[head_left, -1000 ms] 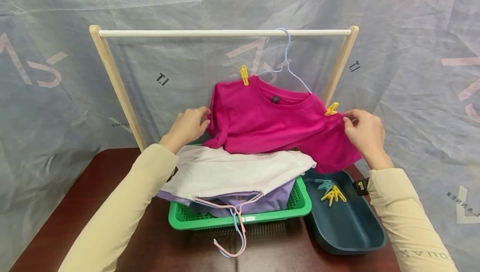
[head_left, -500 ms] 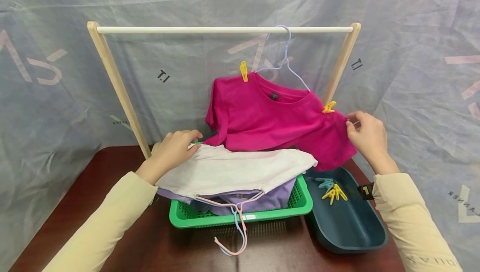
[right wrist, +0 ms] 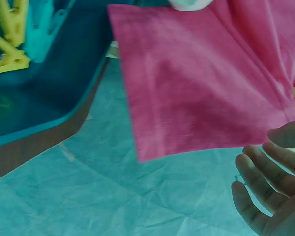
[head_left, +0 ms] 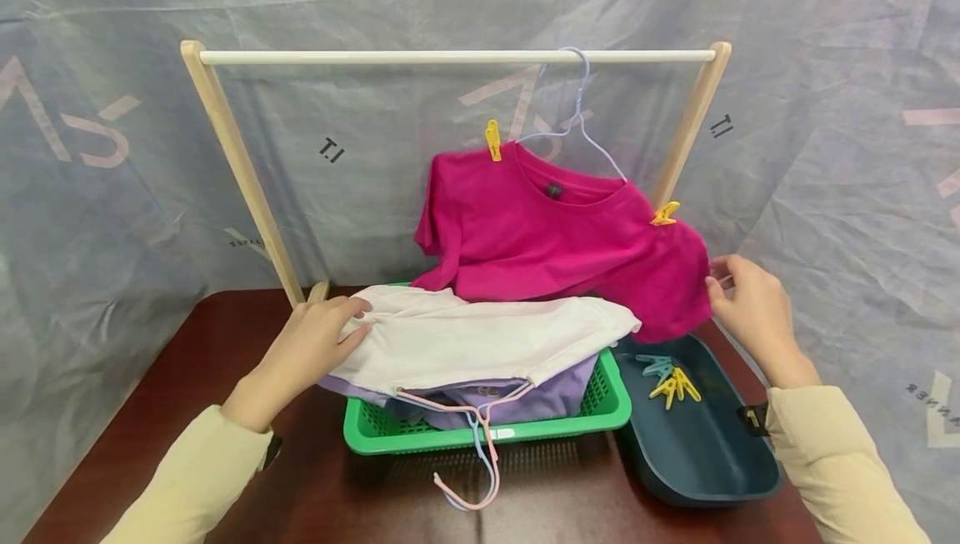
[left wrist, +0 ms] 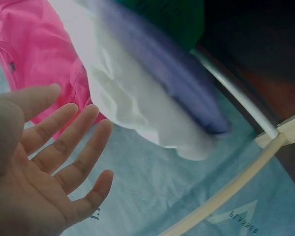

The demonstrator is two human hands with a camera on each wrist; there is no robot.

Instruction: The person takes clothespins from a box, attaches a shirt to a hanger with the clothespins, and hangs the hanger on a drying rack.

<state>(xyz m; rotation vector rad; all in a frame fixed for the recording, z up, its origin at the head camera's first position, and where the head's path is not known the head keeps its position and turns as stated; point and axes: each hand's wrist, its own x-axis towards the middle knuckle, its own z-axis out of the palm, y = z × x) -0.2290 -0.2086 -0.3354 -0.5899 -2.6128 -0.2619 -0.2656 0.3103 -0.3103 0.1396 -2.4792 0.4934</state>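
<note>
Two bare hands are out over the laundry, and neither has hold of anything. The left hand (head_left: 303, 352) is open, its fingers spread apart, beside the left end of a white cloth garment (head_left: 450, 340). The right hand (head_left: 753, 311) is relaxed with its fingers slightly bent, right at the sleeve edge of a magenta short-sleeved T-shirt (head_left: 540, 236); whether its fingertips touch the fabric I cannot tell. A black strap (head_left: 752, 419) on the right wrist shows a yellow "1".

The T-shirt hangs tilted on a pale blue hanger (head_left: 579, 107) from a white rod (head_left: 375, 57) between wooden posts, with one yellow plastic clip (head_left: 492, 142) and another (head_left: 665, 213) at its shoulders. Its dark neck label (head_left: 554, 191) is too small to read.

The white garment lies over a purple garment (head_left: 577, 398) on a green plastic basket (head_left: 412, 441), whose rim bears a white sticker (head_left: 502, 433), illegible here. A pink hanger (head_left: 494, 469) hooks out over the front, close against a second blue one. To the right, a dark blue oval tray (head_left: 697, 444) holds loose yellow and light blue clips.

Behind, the grey sheet backdrop (head_left: 360, 119) carries "T.I" in black, large pale pink characters, and "PLANNER", upside down in the left wrist view.
</note>
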